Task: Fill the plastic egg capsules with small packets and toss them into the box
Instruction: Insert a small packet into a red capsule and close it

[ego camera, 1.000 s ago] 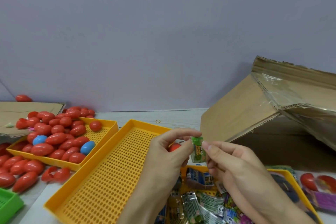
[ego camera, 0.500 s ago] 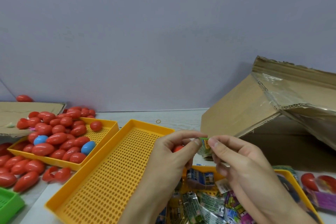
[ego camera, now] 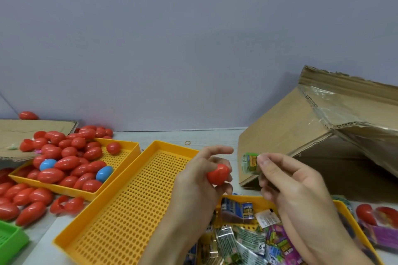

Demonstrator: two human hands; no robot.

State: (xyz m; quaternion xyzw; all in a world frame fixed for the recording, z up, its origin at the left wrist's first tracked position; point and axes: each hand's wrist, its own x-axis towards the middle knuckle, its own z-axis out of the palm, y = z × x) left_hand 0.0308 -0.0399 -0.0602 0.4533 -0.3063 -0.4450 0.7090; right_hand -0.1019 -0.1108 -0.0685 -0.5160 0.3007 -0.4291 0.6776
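**Packet poised beside the open egg half**

Low in the frame, a yellow tray of packets (ego camera: 344, 211) sits under both wrists. Above it, at centre, the left hand (ego camera: 202, 180) curls round one red capsule half (ego camera: 218, 174); just to its right, the right hand (ego camera: 286, 180) pinches one folded green packet (ego camera: 249, 162). They are near, not touching. The step looks like loading; next, the packet must be pushed in. One bare tray (ego camera: 120, 211) lies centre-left. At left, two blue eggs (ego camera: 48, 164) sit among uncountably many red ones. The cardboard box (ego camera: 301, 125) stands at right, farthest back.
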